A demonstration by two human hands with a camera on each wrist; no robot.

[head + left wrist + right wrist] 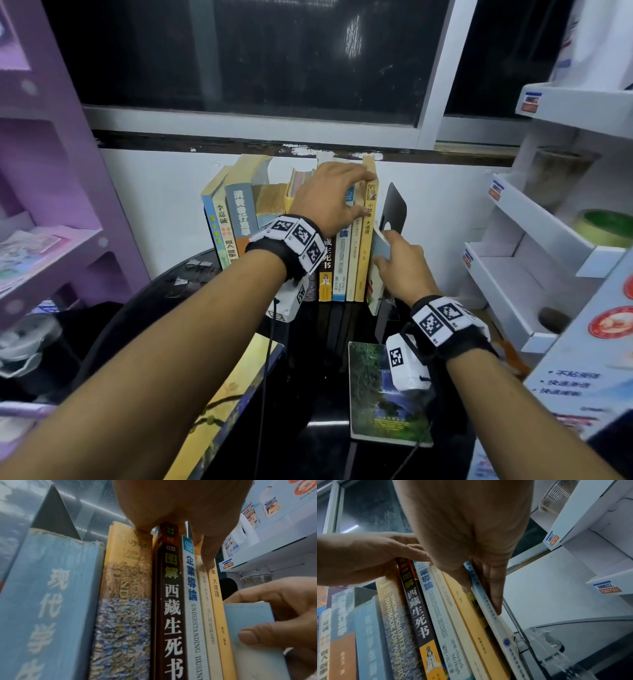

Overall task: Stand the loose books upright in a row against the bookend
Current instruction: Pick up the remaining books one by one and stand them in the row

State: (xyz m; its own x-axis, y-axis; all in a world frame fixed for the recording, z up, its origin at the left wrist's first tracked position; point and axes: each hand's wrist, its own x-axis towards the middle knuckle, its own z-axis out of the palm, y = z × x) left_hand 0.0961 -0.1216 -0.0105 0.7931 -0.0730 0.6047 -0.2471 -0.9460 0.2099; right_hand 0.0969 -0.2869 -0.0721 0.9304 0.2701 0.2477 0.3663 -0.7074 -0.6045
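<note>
Black and thin, the metal bookend stands at the right end of the row of books on the dark table, near the white wall. A slim pale-blue book is going into the gap between the yellow book, last in the row, and the bookend.

To do this step well, I judge the slim book should slide down spine outward until its lower edge sits flat on the table, with the row held slightly left so the gap does not pinch it. It leans a little now, so it wants straightening against the bookend before either hand lets go. Thin covers bend easily; light pressure near the spine seems safer than pushing at the top.

The left hand reaches over the tops of the books, fingers spread and laid across their upper edges, thumb down on the spines, bracing the row. The right hand comes in low from the right and pinches the slim book, thumb on the near cover and fingers flat along the far side beside the bookend.

Two loose books still lie flat on the table: a green book near the right wrist, and a large yellow one under the left forearm.
</note>
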